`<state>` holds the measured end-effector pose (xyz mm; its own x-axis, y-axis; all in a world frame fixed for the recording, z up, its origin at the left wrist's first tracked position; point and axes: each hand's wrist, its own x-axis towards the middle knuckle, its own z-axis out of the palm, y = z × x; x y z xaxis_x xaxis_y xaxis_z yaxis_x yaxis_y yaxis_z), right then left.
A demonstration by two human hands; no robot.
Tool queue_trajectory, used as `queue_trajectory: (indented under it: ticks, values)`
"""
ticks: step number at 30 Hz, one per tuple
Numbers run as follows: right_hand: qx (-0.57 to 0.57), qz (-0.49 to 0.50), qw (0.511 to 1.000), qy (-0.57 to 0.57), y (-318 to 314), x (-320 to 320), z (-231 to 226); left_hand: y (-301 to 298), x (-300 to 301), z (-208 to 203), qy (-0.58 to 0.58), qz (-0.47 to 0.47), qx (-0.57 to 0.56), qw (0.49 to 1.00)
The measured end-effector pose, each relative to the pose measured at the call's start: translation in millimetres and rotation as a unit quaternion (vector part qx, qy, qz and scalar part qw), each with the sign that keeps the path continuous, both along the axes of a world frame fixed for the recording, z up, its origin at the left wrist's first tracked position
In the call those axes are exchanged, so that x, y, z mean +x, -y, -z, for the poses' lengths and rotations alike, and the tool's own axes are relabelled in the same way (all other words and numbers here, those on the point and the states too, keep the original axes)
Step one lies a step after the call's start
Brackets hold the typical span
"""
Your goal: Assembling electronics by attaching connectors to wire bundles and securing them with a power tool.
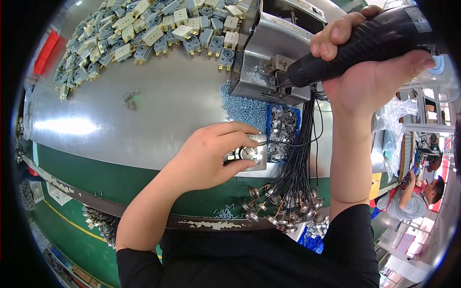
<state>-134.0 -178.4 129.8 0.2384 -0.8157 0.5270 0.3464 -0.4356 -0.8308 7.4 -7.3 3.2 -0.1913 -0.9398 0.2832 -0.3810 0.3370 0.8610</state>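
My left hand (pixel 204 151) closes its thumb and fingers around a small round metal part (pixel 247 153), which sits on a flat metal plate (pixel 261 156). A black wire runs from beside that part toward a hanging bundle of black wires (pixel 302 168). Wrapped in my right hand (pixel 357 93) is a black electric screwdriver (pixel 370 43), tilted down to the left. Its tip meets a small holder on the front of a grey metal screw feeder (pixel 273 48); the very end of the bit is hard to make out.
Blue-silver screws (pixel 245 110) lie heaped beside a blue tray (pixel 298 117) of small metal clips. Many grey and cream switch housings (pixel 158 29) pile up at the back left. Loose springs (pixel 129 99) rest on the steel table (pixel 96 144). Another person (pixel 415 201) works at far right.
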Motion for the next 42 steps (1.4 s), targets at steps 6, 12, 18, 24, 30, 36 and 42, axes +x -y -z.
queue_trajectory:
  ticks: [6,12,18,24,30,36,42]
  values:
    - [0.014,0.019,0.999,-0.034,-18.7,-6.6,2.7,-4.6,-1.0,5.9,-0.002,-0.01,0.011,1.0]
    - [-0.009,-0.288,0.956,-0.055,-27.8,-36.5,19.6,-3.1,-2.2,12.5,-0.012,-0.009,-0.02,1.0]
    - [0.056,-0.367,0.928,-0.031,-45.5,-33.0,25.5,-3.2,-1.2,18.7,-0.028,-0.026,-0.035,0.999]
    - [0.065,-0.378,0.923,-0.037,-60.6,-26.6,24.4,-4.9,-2.5,17.4,-0.025,-0.027,-0.034,0.999]
    - [0.061,-0.379,0.922,-0.047,-60.1,-25.2,26.5,-7.6,-2.4,18.4,-0.015,-0.03,-0.033,0.999]
    - [0.059,-0.379,0.922,-0.058,-66.2,-20.7,26.1,-6.5,-1.8,19.0,-0.007,-0.032,-0.036,0.999]
    - [0.063,-0.381,0.92,-0.065,-74.5,-8.7,27.9,-7.1,-1.9,16.1,0.013,-0.035,-0.015,0.999]
